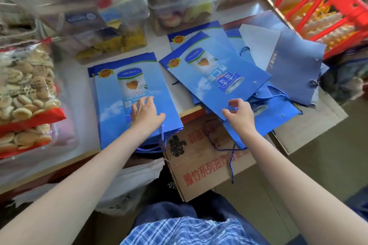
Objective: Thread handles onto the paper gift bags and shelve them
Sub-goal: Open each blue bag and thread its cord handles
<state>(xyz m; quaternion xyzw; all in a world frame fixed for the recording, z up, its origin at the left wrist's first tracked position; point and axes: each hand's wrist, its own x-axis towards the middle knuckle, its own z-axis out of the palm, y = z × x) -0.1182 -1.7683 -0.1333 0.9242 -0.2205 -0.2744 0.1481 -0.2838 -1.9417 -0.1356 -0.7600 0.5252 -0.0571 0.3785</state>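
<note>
My left hand (146,112) lies flat with fingers spread on the top bag of the neat stack (131,93), whose blue cord handles (157,145) hang over the near edge. My right hand (239,112) pinches the near corner of the top bag on the loose pile (215,71), which overlaps a cardboard box (201,167). Clear tubs of snacks (111,6) sit behind and a bag of biscuits (23,95) to the left.

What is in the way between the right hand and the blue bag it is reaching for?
Nothing visible. The right hand hovers at the near edge of the top bag in the loose pile, fingers curled, with no object between them. The left hand rests flat on the neat stack beside it.
</note>
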